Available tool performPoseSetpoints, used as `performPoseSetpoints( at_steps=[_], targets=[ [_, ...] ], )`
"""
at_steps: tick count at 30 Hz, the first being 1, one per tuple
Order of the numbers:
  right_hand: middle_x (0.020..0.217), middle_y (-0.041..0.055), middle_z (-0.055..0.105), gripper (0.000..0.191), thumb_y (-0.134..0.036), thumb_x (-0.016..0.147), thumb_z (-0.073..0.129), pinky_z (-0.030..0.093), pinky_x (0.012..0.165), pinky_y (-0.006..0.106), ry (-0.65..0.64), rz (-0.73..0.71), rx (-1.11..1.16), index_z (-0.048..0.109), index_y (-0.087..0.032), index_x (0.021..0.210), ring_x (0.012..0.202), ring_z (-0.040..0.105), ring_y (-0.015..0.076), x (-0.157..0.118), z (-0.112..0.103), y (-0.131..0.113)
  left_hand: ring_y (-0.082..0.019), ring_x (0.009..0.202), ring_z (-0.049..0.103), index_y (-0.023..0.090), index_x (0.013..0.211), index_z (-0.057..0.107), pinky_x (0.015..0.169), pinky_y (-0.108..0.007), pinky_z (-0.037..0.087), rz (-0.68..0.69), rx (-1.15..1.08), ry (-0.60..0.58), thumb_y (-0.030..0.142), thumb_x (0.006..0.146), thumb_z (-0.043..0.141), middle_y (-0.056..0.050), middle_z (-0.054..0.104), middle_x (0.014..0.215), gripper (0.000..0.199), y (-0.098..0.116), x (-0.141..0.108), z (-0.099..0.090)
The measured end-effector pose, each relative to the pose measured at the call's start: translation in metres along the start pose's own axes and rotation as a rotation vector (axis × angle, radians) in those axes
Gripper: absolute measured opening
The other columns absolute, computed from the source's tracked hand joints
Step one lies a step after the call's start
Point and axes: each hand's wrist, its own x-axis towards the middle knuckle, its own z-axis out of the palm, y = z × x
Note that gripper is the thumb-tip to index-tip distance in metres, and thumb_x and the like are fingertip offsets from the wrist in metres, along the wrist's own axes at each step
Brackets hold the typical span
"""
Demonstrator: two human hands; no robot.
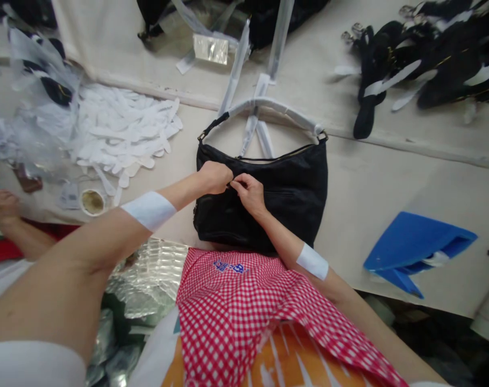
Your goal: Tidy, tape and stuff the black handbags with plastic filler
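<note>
A black handbag (296, 215) lies on the table directly in front of me, its curved handle (282, 105) mostly wrapped in white film. Over the bag's upper front, my left hand (217, 177) is closed with its fingers curled. My right hand (250, 192) meets it there, thumb and forefinger pinched together. Whatever is between the fingers is too small to make out. A zip line (284, 192) runs across the front to the right of my hands.
White paper-like strips (123, 126) are heaped at left, near a tape roll (92, 202). Black straps (373, 70) lie at upper right, a blue folded holder (417, 244) at right. Another person's hand (2, 207) rests at far left. Silvery packing film (155, 274) hangs below the table edge.
</note>
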Motion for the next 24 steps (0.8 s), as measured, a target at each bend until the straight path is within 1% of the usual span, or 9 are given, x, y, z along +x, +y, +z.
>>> performPoseSetpoints(
  at_steps=[3,6,9,12,15,16,18,21,24],
  targets=[
    [0.078,-0.0002,0.062,0.011,-0.023,0.087,0.058,0.044,0.073,0.026,-0.092,-0.126,-0.141,0.068,-0.020,0.081,0.073,0.056,0.0151,0.017,-0.002,0.001,-0.027,0.101,0.060,0.013,0.096,0.073,0.082,-0.037,0.042,0.039,0.123,0.302,0.015,0.094,0.049,-0.014,0.073,0.093,0.024,0.011,-0.018,0.023],
    [0.083,0.0009,0.065,0.014,-0.017,0.086,0.056,0.043,0.077,0.025,-0.251,-0.198,-0.266,0.069,-0.020,0.084,0.079,0.059,0.0157,0.031,-0.002,0.001,-0.027,0.105,0.056,0.010,0.096,0.071,0.085,-0.040,0.042,0.162,0.254,0.534,0.012,0.097,0.044,-0.015,0.071,0.102,0.028,0.009,-0.028,0.047],
    [0.080,0.0008,0.066,0.014,-0.015,0.084,0.057,0.041,0.073,0.025,-0.410,-0.241,-0.352,0.071,-0.018,0.084,0.076,0.058,0.0155,0.043,-0.001,0.001,-0.025,0.105,0.055,0.012,0.095,0.071,0.084,-0.037,0.042,0.344,0.353,0.605,0.014,0.099,0.045,-0.012,0.070,0.103,0.027,-0.004,-0.028,0.061],
    [0.082,0.0011,0.068,0.018,-0.011,0.082,0.057,0.040,0.072,0.024,-0.527,-0.299,-0.327,0.072,-0.017,0.086,0.077,0.059,0.0152,0.054,-0.001,0.000,-0.024,0.103,0.056,0.014,0.093,0.071,0.083,-0.036,0.042,0.458,0.405,0.618,0.015,0.100,0.044,-0.009,0.070,0.101,0.028,-0.014,-0.024,0.065],
    [0.076,0.0004,0.067,0.018,-0.007,0.077,0.057,0.039,0.069,0.024,-0.575,-0.370,-0.303,0.071,-0.016,0.080,0.074,0.059,0.0149,0.062,0.000,-0.005,-0.024,0.098,0.057,0.016,0.090,0.071,0.084,-0.037,0.042,0.514,0.396,0.593,0.014,0.098,0.045,-0.010,0.071,0.098,0.027,-0.015,-0.022,0.061],
    [0.073,0.0001,0.066,0.016,-0.007,0.078,0.057,0.040,0.068,0.024,-0.557,-0.370,-0.285,0.070,-0.016,0.079,0.072,0.059,0.0145,0.062,0.000,-0.007,-0.024,0.096,0.058,0.016,0.088,0.071,0.083,-0.037,0.043,0.510,0.374,0.575,0.014,0.098,0.045,-0.010,0.071,0.095,0.028,-0.014,-0.022,0.060],
    [0.070,-0.0007,0.064,0.014,-0.011,0.082,0.056,0.042,0.067,0.024,-0.448,-0.294,-0.192,0.069,-0.016,0.082,0.065,0.058,0.0129,0.060,-0.002,-0.010,-0.024,0.093,0.060,0.015,0.088,0.071,0.081,-0.037,0.043,0.457,0.318,0.514,0.014,0.097,0.045,-0.011,0.071,0.089,0.027,-0.010,-0.022,0.055],
    [0.074,-0.0011,0.065,0.017,-0.019,0.089,0.050,0.046,0.061,0.023,-0.266,-0.070,-0.004,0.066,-0.017,0.096,0.056,0.056,0.0103,0.048,-0.008,-0.010,-0.026,0.090,0.063,0.012,0.095,0.072,0.078,-0.038,0.045,0.269,0.207,0.326,0.013,0.090,0.049,-0.014,0.072,0.089,0.024,-0.006,-0.015,0.041],
    [0.076,-0.0006,0.065,0.017,-0.023,0.089,0.049,0.045,0.054,0.023,-0.284,0.051,0.114,0.063,-0.019,0.099,0.056,0.057,0.0111,0.026,-0.019,-0.004,-0.026,0.082,0.065,0.012,0.096,0.075,0.070,-0.035,0.046,0.009,-0.034,0.027,0.015,0.080,0.055,-0.012,0.073,0.084,0.026,-0.007,0.002,0.016]
  ],
)
